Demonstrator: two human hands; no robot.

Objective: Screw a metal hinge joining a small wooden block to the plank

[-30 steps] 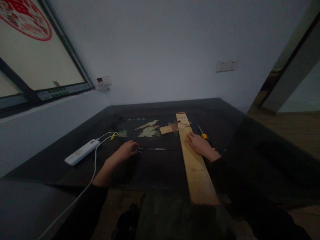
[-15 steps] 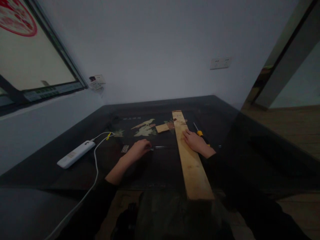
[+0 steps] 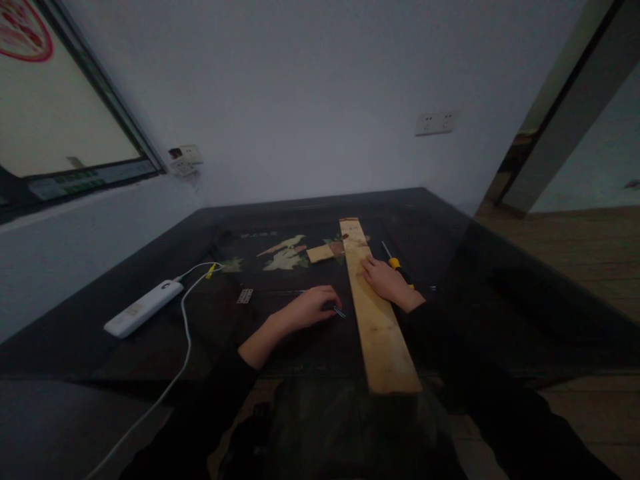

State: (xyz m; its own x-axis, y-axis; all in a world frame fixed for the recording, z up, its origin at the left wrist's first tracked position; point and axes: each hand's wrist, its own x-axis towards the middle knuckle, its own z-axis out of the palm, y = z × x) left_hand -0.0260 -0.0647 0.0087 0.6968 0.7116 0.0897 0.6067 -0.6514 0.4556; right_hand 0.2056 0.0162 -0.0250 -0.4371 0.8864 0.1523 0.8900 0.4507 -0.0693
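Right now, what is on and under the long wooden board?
The right hand rests on the long wooden board. Under it is the black table, whose printed flower shows beside the board's far part; the covered surface cannot be seen.

Dim, murky light — palest at the window (image 3: 70, 113) — leaves fine detail soft and grainy.

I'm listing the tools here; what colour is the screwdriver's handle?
The screwdriver's handle is yellow and black, seen best in the head view.
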